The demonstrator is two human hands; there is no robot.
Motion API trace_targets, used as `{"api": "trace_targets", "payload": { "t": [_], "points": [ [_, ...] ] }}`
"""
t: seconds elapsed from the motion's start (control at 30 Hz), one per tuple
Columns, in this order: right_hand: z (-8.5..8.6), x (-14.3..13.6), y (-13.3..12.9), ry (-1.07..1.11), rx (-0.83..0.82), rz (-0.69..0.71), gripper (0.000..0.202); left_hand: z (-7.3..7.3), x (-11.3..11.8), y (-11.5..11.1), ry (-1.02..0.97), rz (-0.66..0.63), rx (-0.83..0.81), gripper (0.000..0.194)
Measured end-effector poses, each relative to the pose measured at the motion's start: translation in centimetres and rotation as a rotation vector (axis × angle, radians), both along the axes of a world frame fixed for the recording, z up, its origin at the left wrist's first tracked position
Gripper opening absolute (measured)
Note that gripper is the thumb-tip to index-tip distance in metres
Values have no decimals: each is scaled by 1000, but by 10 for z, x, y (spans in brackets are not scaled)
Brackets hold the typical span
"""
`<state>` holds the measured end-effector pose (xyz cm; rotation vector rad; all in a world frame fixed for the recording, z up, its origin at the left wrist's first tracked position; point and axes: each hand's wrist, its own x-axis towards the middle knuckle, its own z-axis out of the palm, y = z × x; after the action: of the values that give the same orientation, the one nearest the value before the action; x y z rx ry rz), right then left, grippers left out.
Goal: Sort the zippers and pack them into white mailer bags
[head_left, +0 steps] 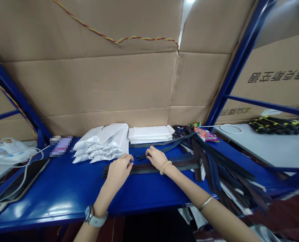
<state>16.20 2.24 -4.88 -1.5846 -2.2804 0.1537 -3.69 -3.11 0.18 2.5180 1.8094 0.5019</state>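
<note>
My right hand (156,158) is closed, its fingertips pinching a dark grey-blue zipper (171,147) close to its left end. That zipper runs up and right to the pile of zippers (212,161). My left hand (119,170) hovers at the left with its fingers loosely bent, thumb and forefinger a little apart, and nothing visible between them. Beneath both hands lie brown and grey zippers (144,169), stretched sideways across the blue table (74,188). Part of them is hidden by my hands.
White plastic packets (101,143) are stacked behind my left hand, beside flat white packs (151,133). A tablet-like dark panel (23,179) and white cables (26,161) lie left. Colourful small packets (206,134) sit back right. Cardboard (101,84) walls the back between blue posts (236,67).
</note>
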Motion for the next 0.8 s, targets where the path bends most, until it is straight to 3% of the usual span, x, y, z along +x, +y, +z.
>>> {"api": "trace_targets", "payload": {
  "t": [0.17, 0.27, 0.57, 0.8],
  "points": [
    [2, 2, -1, 58, 27, 25, 14, -4, 12, 27, 56, -123, -9, 26],
    [3, 4, 0, 156, 40, 49, 15, -11, 18, 33, 16, -147, 3, 20],
    [6, -4, -7, 450, 144, 78, 10, -16, 23, 31, 39, 12, 172, 20],
    [5, -13, -16, 529, -146, 214, 16, -18, 24, 31, 191, -102, 338, 22]
  ]
}}
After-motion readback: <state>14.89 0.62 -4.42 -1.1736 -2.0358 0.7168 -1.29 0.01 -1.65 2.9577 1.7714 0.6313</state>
